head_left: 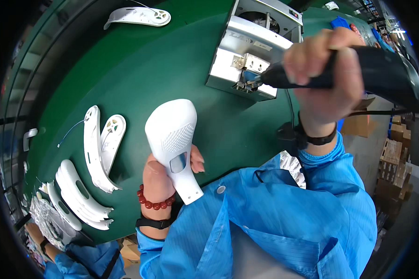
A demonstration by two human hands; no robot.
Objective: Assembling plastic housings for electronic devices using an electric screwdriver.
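My left hand (159, 181) is wrapped around the lower, narrow part of a white handheld device housing (172, 125), which has a dotted grip pattern and a grey glossy window. The housing is tilted above the green table, its narrow end near my blue smock. My right hand (328, 74) grips a black electric screwdriver (381, 72), lying nearly level. The driver's tip meets the front outlet of a silver screw feeder (246, 53) at the back right. Whether a screw sits on the bit is too small to tell.
White curved shell halves (95, 144) lie on the green table (130, 74) to the left, with several stacked shells (81, 195) nearer. Another shell (139, 16) with a wire is at the far edge. A co-worker's blue sleeve (88, 262) shows lower left. Cartons (391, 153) stand at right.
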